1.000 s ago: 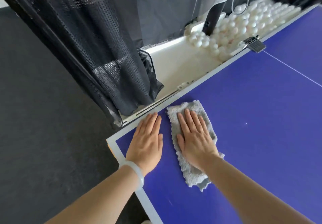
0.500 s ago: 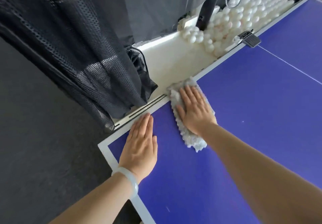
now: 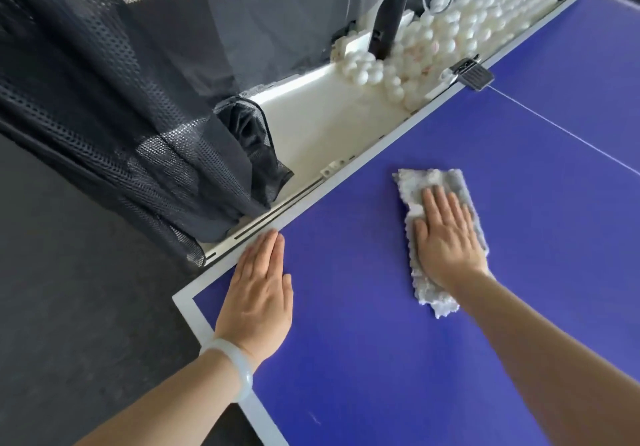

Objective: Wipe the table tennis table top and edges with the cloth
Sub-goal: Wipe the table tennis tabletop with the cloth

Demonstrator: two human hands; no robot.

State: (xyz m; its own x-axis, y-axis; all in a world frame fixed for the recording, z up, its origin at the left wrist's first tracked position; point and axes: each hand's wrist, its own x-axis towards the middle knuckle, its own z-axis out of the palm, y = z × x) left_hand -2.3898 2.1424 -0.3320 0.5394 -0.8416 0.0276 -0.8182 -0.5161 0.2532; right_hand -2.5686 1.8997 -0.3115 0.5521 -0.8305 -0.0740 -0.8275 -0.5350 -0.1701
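Observation:
The blue table tennis table (image 3: 363, 307) with its white border fills the right and lower part of the view; its corner is at the lower left. A fluffy grey-white cloth (image 3: 420, 192) lies flat on the blue top, a little in from the far edge line. My right hand (image 3: 446, 241) presses flat on the cloth with straight fingers. Near the corner my left hand (image 3: 259, 293) rests flat on the table, fingertips touching the white edge line. A pale bangle is on the left wrist.
Beyond the far edge runs a white ball tray (image 3: 311, 126) with several white balls (image 3: 443, 40) piled at its right end. Black mesh netting (image 3: 121, 116) hangs at the left over the tray. A black clamp (image 3: 472, 73) grips the table edge. Dark floor lies to the left.
My right hand pushed the cloth up to the far edge line, then slid it right and back onto the blue top. My left hand has stayed flat near the corner.

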